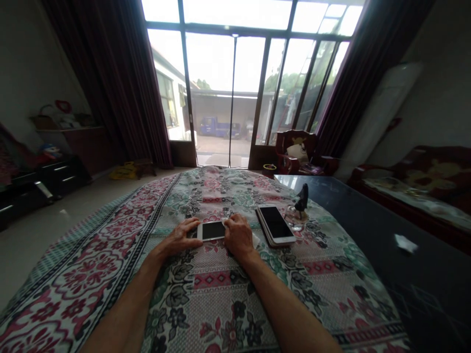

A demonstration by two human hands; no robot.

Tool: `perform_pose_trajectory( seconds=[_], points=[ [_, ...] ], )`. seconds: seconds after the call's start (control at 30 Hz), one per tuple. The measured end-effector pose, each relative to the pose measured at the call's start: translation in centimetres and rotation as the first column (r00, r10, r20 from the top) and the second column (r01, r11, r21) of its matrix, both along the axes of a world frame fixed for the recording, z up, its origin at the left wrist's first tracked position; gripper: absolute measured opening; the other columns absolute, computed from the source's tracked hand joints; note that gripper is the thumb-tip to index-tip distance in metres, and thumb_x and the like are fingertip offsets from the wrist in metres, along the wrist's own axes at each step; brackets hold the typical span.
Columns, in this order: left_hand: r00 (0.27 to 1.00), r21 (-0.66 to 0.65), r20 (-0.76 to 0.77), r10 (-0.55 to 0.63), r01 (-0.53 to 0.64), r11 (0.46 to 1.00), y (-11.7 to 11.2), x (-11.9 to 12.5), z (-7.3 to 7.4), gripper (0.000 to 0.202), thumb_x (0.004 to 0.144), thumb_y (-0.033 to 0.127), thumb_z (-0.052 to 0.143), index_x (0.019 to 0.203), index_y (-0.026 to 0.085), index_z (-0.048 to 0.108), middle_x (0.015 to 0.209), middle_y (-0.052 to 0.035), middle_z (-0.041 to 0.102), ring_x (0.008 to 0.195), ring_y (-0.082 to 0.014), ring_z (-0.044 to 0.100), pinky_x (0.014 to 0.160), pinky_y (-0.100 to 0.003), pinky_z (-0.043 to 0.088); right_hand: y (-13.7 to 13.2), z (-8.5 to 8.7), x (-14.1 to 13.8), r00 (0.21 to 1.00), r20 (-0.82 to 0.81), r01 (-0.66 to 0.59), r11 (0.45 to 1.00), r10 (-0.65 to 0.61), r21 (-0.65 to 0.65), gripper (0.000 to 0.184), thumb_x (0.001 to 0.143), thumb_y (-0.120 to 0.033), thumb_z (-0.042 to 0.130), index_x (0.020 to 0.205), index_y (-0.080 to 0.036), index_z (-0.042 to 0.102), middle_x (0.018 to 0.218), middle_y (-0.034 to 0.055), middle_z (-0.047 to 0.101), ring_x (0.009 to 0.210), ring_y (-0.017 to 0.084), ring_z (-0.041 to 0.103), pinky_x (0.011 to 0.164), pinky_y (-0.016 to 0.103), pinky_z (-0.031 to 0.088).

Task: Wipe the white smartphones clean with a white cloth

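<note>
your left hand (179,237) grips one end of the white phone (212,231), apparently to steady it flat on the cloth-covered tabletop (211,303); your right hand (239,235), bunched around a white wipe (256,240), rests at the other end.

The left grip (183,234) and right grip (239,234) are bare human hands. The left arm (134,294) and right arm (279,300) are bare as far as they show, tapering to narrower wrists (159,252).
</note>
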State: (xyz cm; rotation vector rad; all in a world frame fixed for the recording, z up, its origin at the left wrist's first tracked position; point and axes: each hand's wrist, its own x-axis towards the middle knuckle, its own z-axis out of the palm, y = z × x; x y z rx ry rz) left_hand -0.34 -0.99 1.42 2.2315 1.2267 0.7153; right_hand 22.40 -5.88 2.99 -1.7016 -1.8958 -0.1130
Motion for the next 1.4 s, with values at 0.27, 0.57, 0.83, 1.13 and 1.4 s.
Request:
perform_pose_trajectory(
  seconds=[0.27,0.57,0.83,1.13,1.4],
  points=[
    [0.999,0.087,-0.048,0.001,0.003,0.996,-0.8,0.3,-0.5,0.065,0.065,0.049,0.072,0.122,0.019,0.062,0.138,-0.0121,0.052,0.131,-0.0326,0.043,0.112,-0.045,0.03,-2.0,0.0,0.5,0.999,0.027,0.026,1.0,-0.025,-0.012,0.017,0.084,-0.018,0.054,0.08,-0.021,0.07,0.095,0.005,0.062,0.092,0.019,0.052,0.081,0.026,0.038],
    [1.0,0.073,-0.008,-0.019,0.019,0.997,-1.8,0.6,0.2,0.065,0.064,0.049,0.074,0.121,0.019,0.063,0.136,-0.0117,0.055,0.13,-0.0329,0.044,0.111,-0.046,0.031,-3.8,-0.3,0.7,0.999,0.036,0.015,1.0,-0.015,0.001,0.015,0.084,-0.017,0.054,0.081,-0.02,0.069,0.096,0.0052,0.061,0.095,0.019,0.052,0.084,0.027,0.038],
    [0.999,0.067,-0.03,-0.04,0.042,0.997,-2.0,0.6,0.5,0.063,0.066,0.048,0.073,0.122,0.02,0.062,0.136,-0.0104,0.054,0.13,-0.0307,0.044,0.11,-0.042,0.031,-4.3,-0.4,0.7,1.0,0.021,0.015,1.0,-0.015,-0.001,0.016,0.084,-0.017,0.054,0.083,-0.021,0.069,0.097,0.0055,0.061,0.095,0.019,0.052,0.085,0.027,0.037],
    [0.998,0.082,-0.04,-0.051,0.054,0.995,-1.8,0.5,0.2,0.065,0.068,0.048,0.072,0.124,0.016,0.061,0.137,-0.0137,0.053,0.129,-0.031,0.045,0.11,-0.041,0.032,-4.3,-0.3,0.6,1.0,0.015,0.022,1.0,-0.022,-0.001,0.015,0.084,-0.017,0.054,0.082,-0.02,0.069,0.095,0.0049,0.061,0.094,0.018,0.052,0.085,0.026,0.037],
    [0.999,0.063,-0.042,-0.032,0.034,0.997,-1.8,0.5,0.2,0.063,0.067,0.047,0.073,0.124,0.023,0.06,0.138,-0.0099,0.052,0.131,-0.0293,0.043,0.111,-0.042,0.03,-4.5,0.1,0.8,1.0,0.017,0.002,1.0,-0.002,-0.008,0.014,0.084,-0.017,0.055,0.084,-0.02,0.069,0.094,0.0049,0.06,0.094,0.018,0.053,0.085,0.026,0.037]
  ],
)
